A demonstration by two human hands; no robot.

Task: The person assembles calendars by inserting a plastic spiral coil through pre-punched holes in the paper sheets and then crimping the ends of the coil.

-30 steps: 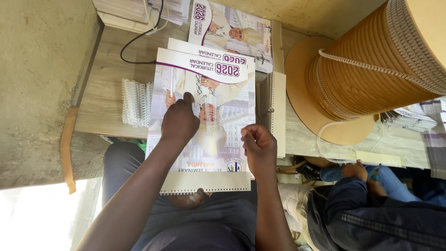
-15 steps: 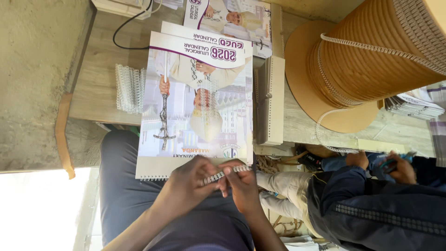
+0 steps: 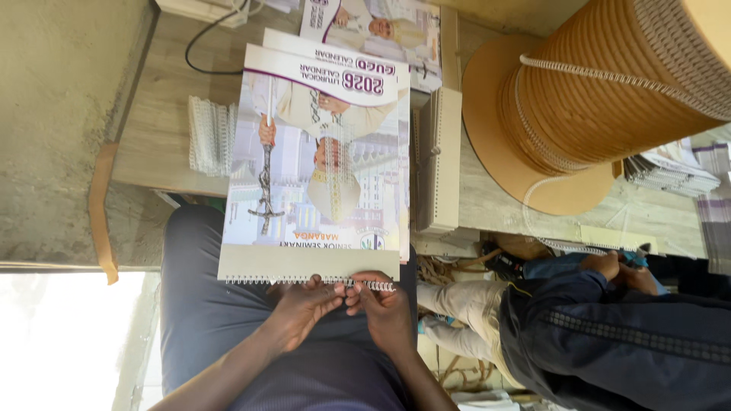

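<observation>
A printed wall calendar [image 3: 320,175] lies from the wooden table down onto my lap, its punched edge toward me. A white wire binding comb [image 3: 304,281] runs along that near edge. My left hand [image 3: 304,308] pinches the comb near its middle. My right hand [image 3: 384,308] pinches it just to the right, near the calendar's right corner. The two hands almost touch. More calendars [image 3: 381,27] lie stacked under and beyond the top one.
A big brown spool of wire binding [image 3: 601,99] stands on the table [image 3: 152,122] at right. Loose white combs [image 3: 209,137] lie at left. A punching tool [image 3: 438,160] sits beside the calendar. Another person in a dark jacket [image 3: 609,342] sits at right.
Both hands left the calendar's face and came down to its near edge, closing on the wire comb. The calendar slid toward me onto my lap.
</observation>
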